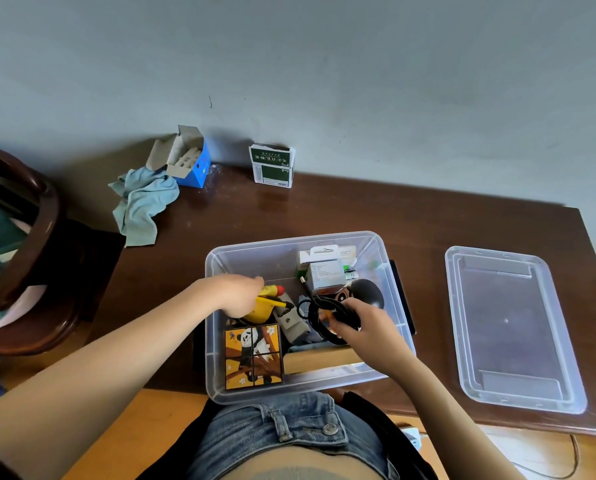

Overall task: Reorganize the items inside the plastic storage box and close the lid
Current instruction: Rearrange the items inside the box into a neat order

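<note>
Clear plastic box (220, 341), lid off, standing at the near edge of a dark wooden table (376, 209), right in front of the seated person. Lid (511, 327): clear, lying flat on the table to the right of the box, apart from it. Contents, front left corner: panda block puzzle (253, 356), upright against the near wall. Behind it: yellow toy (267, 306) with a red tip, partly hidden. Centre: a grey part (291, 322), kind not clear. Front right: a tan wooden block (320, 360) along the near wall. Back right: white cartons (324, 268), stacked, one with a hang tab. In front of them: a black rounded thing (367, 292), partly covered. Left hand (237, 294): inside the box, fingers curled down on the yellow toy; I cannot tell whether they truly grip it or only rest on it. Right hand (365, 330): over the right half of the box, fingers and thumb closed around a coiled black cable (324, 315), one plug end sticking up toward the cartons. On the table by the wall: open blue carton of chalk (189, 161), a pale blue cloth (144, 202) just beside it, a green and white pack (272, 166) upright further right. Left of the table: a dark wooden chair (30, 244).
</note>
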Available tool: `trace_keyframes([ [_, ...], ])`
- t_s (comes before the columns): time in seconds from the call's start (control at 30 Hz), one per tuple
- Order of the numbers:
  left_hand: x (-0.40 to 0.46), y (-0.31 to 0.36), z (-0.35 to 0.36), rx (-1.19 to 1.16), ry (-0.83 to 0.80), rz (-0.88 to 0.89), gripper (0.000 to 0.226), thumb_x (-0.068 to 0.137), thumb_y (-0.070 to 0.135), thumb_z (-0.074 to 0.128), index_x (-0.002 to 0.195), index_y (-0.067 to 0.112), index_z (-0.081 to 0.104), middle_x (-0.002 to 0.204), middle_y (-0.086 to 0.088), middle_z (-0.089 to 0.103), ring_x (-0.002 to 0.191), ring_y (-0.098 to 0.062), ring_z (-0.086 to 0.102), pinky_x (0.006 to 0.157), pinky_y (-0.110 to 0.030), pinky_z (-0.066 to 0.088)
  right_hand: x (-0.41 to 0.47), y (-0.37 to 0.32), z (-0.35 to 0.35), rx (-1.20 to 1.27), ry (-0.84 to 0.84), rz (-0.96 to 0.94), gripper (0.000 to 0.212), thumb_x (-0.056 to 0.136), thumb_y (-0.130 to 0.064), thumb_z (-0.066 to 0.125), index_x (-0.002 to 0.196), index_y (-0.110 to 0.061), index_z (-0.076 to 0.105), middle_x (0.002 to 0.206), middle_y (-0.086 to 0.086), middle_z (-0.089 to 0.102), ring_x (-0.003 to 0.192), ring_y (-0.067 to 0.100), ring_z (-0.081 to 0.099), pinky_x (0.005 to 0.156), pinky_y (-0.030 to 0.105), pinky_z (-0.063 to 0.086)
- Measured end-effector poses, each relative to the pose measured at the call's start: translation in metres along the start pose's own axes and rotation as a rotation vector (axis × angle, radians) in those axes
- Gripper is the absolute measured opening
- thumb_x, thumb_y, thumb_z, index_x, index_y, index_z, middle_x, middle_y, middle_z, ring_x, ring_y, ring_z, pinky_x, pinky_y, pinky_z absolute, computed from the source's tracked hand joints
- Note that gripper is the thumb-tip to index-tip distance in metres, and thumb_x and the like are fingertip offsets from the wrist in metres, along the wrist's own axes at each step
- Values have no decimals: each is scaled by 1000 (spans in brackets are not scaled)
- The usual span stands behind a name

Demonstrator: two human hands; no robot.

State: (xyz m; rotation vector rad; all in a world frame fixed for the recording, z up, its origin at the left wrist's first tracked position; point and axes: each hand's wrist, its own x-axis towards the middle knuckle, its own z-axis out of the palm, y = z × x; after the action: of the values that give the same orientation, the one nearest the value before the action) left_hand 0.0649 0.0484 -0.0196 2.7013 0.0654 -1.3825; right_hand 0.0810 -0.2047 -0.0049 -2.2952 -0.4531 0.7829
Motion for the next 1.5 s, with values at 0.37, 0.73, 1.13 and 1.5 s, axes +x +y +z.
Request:
trace_keyframes([
  [0.37,3,10,-3,42,-214,84,30,95,7,41,124,3,46,77,-1,42,64,-14,38,52,-23,29,-3,-4,-4,-53,25,2,17,90,-39,59,93,-22,61,75,-7,64,67,13,57,60,33,45],
  [0.73,-2,6,0,-149,-71,150,59,94,31,45,146,8,28,142,-12,42,113,-20,46,94,-32,41,-4,-7,-37,-342,73,54,17,89,-35,56,106,-34,58,79,-12,66,68,11,59,56,26,44],
  [1.13,26,63,15,-174,185,335,32,97,22,45,125,9,54,120,-13,58,97,-28,56,76,-32,46,-11,-1,-45,-357,167,72,12,88,-30,58,98,-36,55,65,-19,55,56,1,51,45,20,30],
  [1.5,42,77,22,-324,293,206,21,81,35,67,84,16,58,80,-4,61,83,-26,58,63,-27,35,-17,4,-46,-222,133,62,25,86,-17,59,100,-38,56,77,-19,60,69,6,57,57,26,48],
])
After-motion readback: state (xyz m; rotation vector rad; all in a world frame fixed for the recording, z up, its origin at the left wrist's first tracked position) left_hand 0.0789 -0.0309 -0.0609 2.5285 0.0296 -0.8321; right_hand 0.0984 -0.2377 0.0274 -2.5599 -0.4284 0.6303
